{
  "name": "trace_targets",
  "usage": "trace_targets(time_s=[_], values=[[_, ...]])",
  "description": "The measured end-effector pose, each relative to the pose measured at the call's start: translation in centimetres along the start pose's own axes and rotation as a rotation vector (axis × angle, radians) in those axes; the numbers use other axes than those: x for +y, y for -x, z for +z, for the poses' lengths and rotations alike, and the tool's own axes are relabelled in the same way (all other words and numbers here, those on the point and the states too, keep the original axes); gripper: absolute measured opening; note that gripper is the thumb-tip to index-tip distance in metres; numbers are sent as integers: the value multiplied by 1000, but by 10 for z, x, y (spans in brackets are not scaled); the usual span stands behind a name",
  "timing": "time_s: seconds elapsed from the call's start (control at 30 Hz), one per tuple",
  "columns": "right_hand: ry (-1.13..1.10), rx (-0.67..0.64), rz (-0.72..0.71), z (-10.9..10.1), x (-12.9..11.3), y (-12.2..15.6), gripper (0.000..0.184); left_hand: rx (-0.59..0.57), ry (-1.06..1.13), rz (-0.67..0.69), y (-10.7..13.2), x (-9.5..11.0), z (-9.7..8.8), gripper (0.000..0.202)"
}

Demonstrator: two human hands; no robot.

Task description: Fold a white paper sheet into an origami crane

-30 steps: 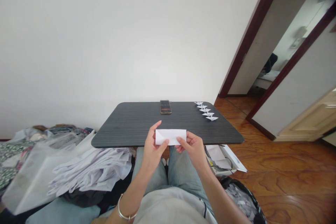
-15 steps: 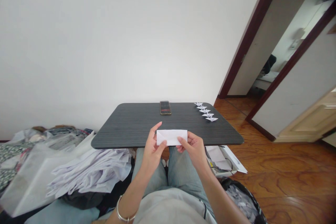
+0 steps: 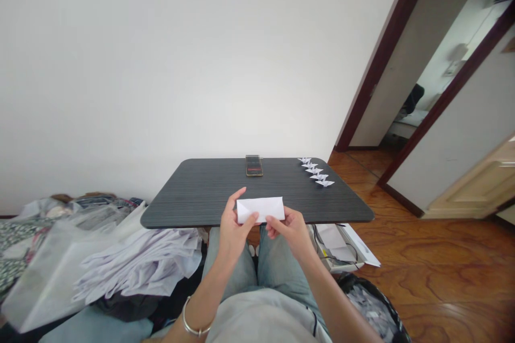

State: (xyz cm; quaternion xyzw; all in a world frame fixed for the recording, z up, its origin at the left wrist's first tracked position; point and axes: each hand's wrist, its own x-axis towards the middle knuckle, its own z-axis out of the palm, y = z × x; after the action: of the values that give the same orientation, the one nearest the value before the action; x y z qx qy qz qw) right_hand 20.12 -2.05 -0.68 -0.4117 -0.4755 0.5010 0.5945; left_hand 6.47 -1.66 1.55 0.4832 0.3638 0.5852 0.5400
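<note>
A folded white sheet of paper point(image 3: 260, 207), a flat oblong, is held between both hands over the near edge of the dark table point(image 3: 201, 187). My left hand point(image 3: 234, 229) grips its left end, thumb on the lower edge and index finger sticking up past the corner. With the thumb pressed near the middle of the lower edge, my right hand point(image 3: 290, 229) holds the right side; its other fingers are partly hidden behind the sheet. Several small folded white paper figures point(image 3: 316, 171) stand in a slanting row at the table's far right.
A phone point(image 3: 254, 166) lies at the table's back middle, near the white wall. Piled cloth point(image 3: 140, 265) is on the left. Beneath the table's right side sits a box point(image 3: 338, 249) with cables, beside a black bag point(image 3: 372, 305) of paper scraps. A doorway opens at right.
The folded paper has shifted slightly left and tilted a little. My right thumb has slid left along the lower edge, closer to my left thumb.
</note>
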Motion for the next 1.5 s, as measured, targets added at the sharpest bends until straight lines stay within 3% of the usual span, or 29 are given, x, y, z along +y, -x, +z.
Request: trace_targets(time_s=[0.37,0.67,1.0,1.5], values=[[-39,8,37,0,2,-1,25,-73,-121,10,-7,-8,-9,63],[-57,-105,104,-2,0,-1,17,-97,-152,20,-5,-9,-10,61],[-24,-103,144,-1,3,-3,20,-121,-218,24,-9,-15,-14,67],[-2,-78,176,-22,-4,-7,26,-115,-146,-74,-10,-5,-15,78]])
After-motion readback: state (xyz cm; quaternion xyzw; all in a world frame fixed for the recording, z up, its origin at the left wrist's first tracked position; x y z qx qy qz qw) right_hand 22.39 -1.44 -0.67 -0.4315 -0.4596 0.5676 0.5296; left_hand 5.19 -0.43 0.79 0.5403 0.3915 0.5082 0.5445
